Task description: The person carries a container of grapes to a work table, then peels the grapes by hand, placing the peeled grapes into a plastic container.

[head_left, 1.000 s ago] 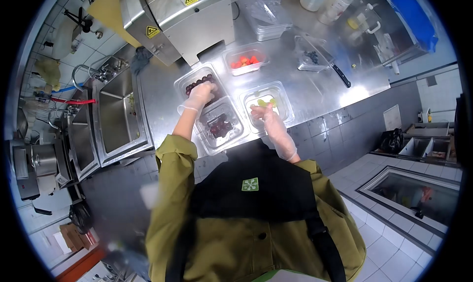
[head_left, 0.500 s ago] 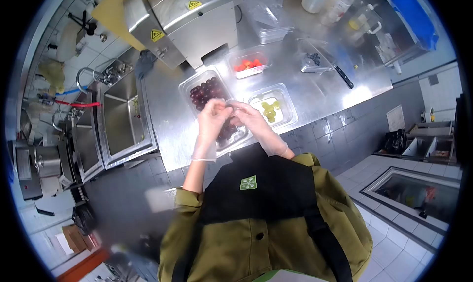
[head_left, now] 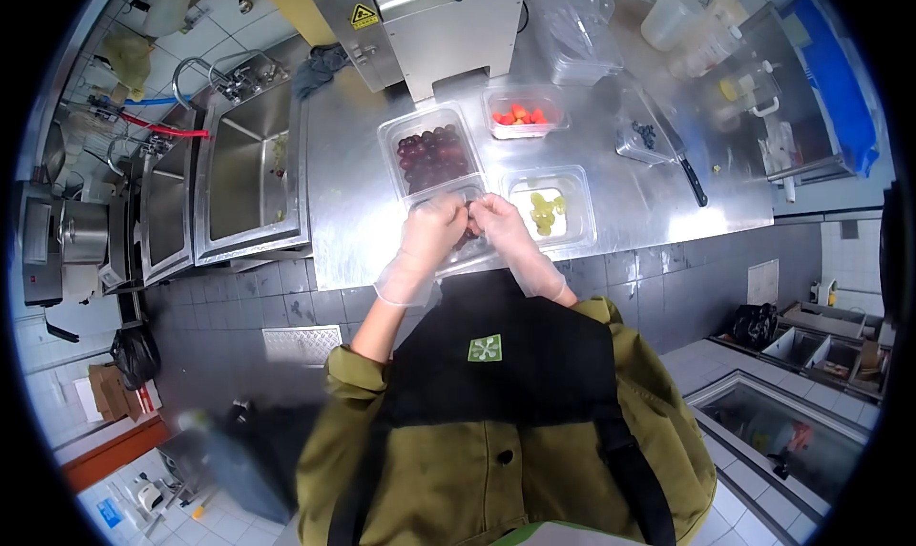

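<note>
Clear gloves cover both hands, which meet above the near container. My left hand (head_left: 435, 226) is closed, its fingertips pinched toward the right. My right hand (head_left: 504, 227) is closed too, with its fingertips pressed close to the left ones. Something small and dark red shows between them, mostly hidden by the fingers. Beneath, a clear container (head_left: 487, 260) with dark red fruit is largely covered by my hands. Just behind stands a clear tub of dark red grapes (head_left: 434, 155). Pale green grapes (head_left: 546, 212) lie in a tub right of my right hand.
Behind the green grapes is a tub of strawberries (head_left: 518, 115). Farther right sit a small box of blueberries (head_left: 645, 134) and a black-handled knife (head_left: 691, 176). Stacked clear containers (head_left: 580, 60) and a steel machine (head_left: 434, 31) stand at the back. A sink (head_left: 250, 179) lies left.
The camera view has shifted, so the counter appears farther right and slightly higher. Both hands stay together over the near container; the left fingers look more tightly curled.
</note>
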`<state>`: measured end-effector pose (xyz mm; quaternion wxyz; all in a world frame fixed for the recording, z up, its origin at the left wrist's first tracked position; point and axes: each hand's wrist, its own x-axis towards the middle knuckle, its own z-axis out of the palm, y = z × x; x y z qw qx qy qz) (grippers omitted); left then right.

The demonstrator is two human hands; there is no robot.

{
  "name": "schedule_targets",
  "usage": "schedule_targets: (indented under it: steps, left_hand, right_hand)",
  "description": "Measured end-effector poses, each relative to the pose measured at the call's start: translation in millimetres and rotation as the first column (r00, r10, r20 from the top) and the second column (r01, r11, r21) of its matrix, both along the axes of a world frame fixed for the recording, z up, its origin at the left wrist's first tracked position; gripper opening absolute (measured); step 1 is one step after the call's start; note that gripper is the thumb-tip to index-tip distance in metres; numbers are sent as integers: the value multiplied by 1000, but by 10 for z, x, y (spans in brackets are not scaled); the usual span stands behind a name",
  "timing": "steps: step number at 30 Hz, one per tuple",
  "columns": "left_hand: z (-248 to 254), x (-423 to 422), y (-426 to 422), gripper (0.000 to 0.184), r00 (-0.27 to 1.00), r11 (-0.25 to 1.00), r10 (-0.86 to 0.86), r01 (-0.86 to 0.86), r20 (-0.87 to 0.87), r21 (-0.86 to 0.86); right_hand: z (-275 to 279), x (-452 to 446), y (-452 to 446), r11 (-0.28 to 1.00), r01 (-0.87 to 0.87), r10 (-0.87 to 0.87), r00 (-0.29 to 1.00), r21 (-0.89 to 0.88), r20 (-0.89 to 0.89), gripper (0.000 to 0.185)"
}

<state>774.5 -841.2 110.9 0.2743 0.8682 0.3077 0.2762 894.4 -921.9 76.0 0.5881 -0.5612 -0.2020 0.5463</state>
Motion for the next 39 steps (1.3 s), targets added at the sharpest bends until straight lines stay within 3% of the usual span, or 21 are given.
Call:
schedule_targets:
  steps: [6,9,12,17,22,24,27,30,33,39]
  left_hand:
    - [-52,-20,39,7,995,999,-43,40,-94,-35]
    - [-30,-26,59,6,996,996,-26,19,-82,-90]
    - [-25,-18,89,6,996,994,-19,10,-82,-112]
    - [-87,-107,268,9,990,969,-120,101,-71,-223]
    - [-97,-97,267,12,1000,975,-3,10,30,-224]
    - [-158,-91,229,13,989,976,54,-22,141,-218]
    - [-125,-126,23,19,963,765,262,-167,64,-622]
    - [-117,-83,-115,25,982,795,164,-73,97,-602]
    - [-41,-50,-128,30,977,750,191,-85,93,-657]
    - [-170,-33,-108,31,977,685,201,-89,70,-723]
  right_hand:
    - [-44,-46,-25,999,-43,43,995,-3,92,13]
    - [76,-69,-35,999,-53,52,998,-12,-31,14]
    - [-19,-63,-25,1000,-21,14,931,-15,-364,16]
    - [-13,1,-5,998,-8,38,889,67,-456,14]
    - [16,17,36,992,-41,93,875,119,-476,11]
    - [-13,2,39,995,3,43,897,102,-440,11]
    - [-136,-27,62,996,56,-27,936,75,-350,11]
    - [-280,-64,89,992,99,-80,974,82,-211,11]
    - [-302,-108,119,992,118,-119,993,40,12,12]
    - [-336,-114,105,992,122,-102,870,-11,482,12]
